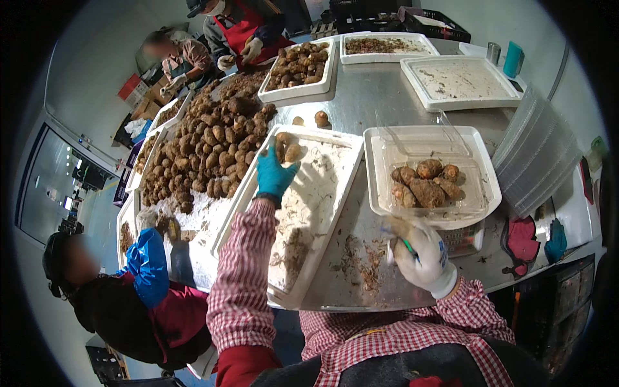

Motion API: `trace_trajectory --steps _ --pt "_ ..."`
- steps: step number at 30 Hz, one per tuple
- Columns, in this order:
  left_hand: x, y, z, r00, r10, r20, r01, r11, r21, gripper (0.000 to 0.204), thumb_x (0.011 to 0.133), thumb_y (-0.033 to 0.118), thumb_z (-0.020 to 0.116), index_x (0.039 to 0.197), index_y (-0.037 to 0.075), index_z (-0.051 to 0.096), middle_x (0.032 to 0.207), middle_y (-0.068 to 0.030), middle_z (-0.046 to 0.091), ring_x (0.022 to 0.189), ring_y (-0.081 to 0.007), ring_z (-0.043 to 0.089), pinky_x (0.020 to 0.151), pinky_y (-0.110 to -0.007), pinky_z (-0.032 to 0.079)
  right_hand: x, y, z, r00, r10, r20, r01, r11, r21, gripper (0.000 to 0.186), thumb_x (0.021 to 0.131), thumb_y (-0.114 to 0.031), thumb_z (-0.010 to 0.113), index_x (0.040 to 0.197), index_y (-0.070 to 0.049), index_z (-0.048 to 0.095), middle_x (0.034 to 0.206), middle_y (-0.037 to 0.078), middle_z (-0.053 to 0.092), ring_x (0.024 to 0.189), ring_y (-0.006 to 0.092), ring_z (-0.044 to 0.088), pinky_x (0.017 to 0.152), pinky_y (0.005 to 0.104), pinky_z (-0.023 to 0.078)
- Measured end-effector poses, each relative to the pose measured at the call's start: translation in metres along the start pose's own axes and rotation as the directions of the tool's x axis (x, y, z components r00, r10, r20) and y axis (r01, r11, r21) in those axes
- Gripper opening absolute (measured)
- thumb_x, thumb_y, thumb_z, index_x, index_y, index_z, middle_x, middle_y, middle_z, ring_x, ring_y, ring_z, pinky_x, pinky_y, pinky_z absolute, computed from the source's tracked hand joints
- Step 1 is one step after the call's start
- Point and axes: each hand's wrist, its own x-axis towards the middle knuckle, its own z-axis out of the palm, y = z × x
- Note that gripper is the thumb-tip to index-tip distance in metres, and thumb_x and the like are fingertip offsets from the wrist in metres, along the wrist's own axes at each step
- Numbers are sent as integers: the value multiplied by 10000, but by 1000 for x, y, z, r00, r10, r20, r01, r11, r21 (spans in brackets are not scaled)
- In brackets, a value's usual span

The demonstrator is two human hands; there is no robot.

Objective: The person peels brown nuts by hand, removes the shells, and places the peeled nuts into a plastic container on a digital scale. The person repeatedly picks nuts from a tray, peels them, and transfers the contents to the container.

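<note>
My left hand, in a teal glove, reaches into the far left end of a long white tray. Its thumb and fingers are spread beside a few brown taro roots; the fingertips seem to touch one. Closer to my body on the right, my right hand, in a white glove, is closed round a thin green-handled tool. A blurred brownish part shows at its far side, too smeared to name. Just beyond, a clear plastic clamshell holds several taro roots on a white tray.
A big taro heap covers the left side. Farther trays include one of taros, one of scraps and a dirt-flecked one. Stacked clear containers stand right. Co-workers sit left and stand behind the table. Peel scraps lie near me.
</note>
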Motion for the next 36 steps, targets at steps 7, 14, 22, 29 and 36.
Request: trace_trajectory --steps 7,14,22,29,36 --pt "104 -32 25 911 -131 391 -91 861 501 1087 634 683 739 1525 278 265 1580 -127 235 1391 -384 332 1127 -539 301 -10 8 2 987 -48 154 46 999 20 316 758 5 610 1068 -6 669 773 121 605 659 307 583 614 396 485" --pt "107 -23 14 887 -18 461 -209 875 437 816 719 461 782 1375 106 450 1271 -220 502 1123 -386 566 919 -462 528 -19 21 17 968 -14 251 1 999 53 78 784 -76 648 845 -29 637 842 134 654 733 309 629 652 406 514" --pt "122 -89 50 853 260 454 -437 831 345 618 684 354 753 1215 76 603 1275 -243 503 1122 -395 560 938 -436 492 -12 15 36 938 -82 338 60 995 76 180 801 -75 648 977 -45 669 894 91 670 798 271 624 700 391 520" --pt "101 -40 45 992 -35 123 38 999 -18 396 734 256 760 1031 18 649 941 -156 671 812 -286 661 726 -390 554 -15 14 22 933 -66 353 53 998 46 263 812 -71 642 1074 -53 667 876 113 665 769 290 636 667 397 527" --pt "-13 13 -2 842 10 540 531 168 -831 497 964 435 501 1240 23 538 1091 -157 637 699 -233 607 542 -301 497 -20 10 36 964 19 266 -30 999 37 347 830 -37 598 1175 -16 627 858 105 620 712 238 603 634 353 515"
